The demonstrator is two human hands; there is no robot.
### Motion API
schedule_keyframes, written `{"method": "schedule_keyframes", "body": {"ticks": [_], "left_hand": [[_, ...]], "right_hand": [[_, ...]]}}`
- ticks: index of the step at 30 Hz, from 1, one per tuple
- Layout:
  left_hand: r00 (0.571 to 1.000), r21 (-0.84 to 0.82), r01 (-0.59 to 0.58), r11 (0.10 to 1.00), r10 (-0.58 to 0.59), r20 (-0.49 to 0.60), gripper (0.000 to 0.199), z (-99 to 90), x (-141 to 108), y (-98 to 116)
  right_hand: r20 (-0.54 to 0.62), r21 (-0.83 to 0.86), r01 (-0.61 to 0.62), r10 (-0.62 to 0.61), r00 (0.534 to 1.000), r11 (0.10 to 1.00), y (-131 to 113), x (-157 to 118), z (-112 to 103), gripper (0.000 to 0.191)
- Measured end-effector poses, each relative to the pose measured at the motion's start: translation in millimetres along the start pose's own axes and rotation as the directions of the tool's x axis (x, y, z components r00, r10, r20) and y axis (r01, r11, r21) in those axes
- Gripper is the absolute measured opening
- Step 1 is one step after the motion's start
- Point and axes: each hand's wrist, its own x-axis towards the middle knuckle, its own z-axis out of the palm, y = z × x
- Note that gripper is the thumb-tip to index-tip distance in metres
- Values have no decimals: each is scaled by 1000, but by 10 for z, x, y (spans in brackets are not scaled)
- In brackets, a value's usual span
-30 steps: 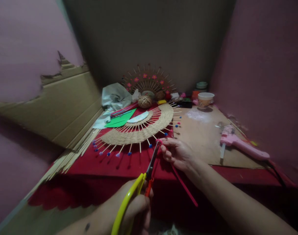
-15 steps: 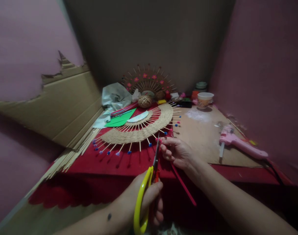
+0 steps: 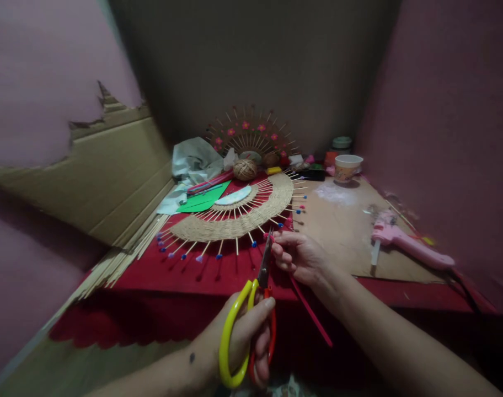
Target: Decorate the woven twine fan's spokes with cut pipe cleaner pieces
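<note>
My left hand (image 3: 251, 331) is wrapped round the handles of a pair of scissors (image 3: 265, 264), one loop yellow and the other red. Their blades point away from me and meet a pink pipe cleaner (image 3: 311, 313) near its curled end. That pipe cleaner is pinched in the fingers of my right hand (image 3: 297, 255), and its long tail hangs down toward me. Just beyond both hands lies a half-round woven fan (image 3: 230, 229) with sticks radiating out, most tipped with small blue, purple or pink balls. The exact spot between the blades is partly hidden by fingers.
A pink glue gun (image 3: 408, 245) lies on a cardboard sheet (image 3: 334, 237) at right, near a paper cup (image 3: 347, 168). Behind the woven piece are a twine ball (image 3: 245, 170), green sheet (image 3: 205, 198) and flowered fan (image 3: 251, 129). Thin sticks (image 3: 127, 253) lie left.
The scissor handles have spread wider apart, and the red loop shows more. My left hand has shifted slightly; my right hand keeps its pinch on the pipe cleaner.
</note>
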Motion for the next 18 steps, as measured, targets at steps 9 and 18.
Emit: {"method": "schedule_keyframes", "body": {"ticks": [9,18], "left_hand": [[992,72,97,993,-102,68,59,-96,-98,85],[951,464,-44,885,180,-252,45,-560,-518,733]], "right_hand": [[-33,-2,-46,46,998,999,-49,-3,13,5],[-85,-17,-77,75,994,997,-58,26,24,7]]}}
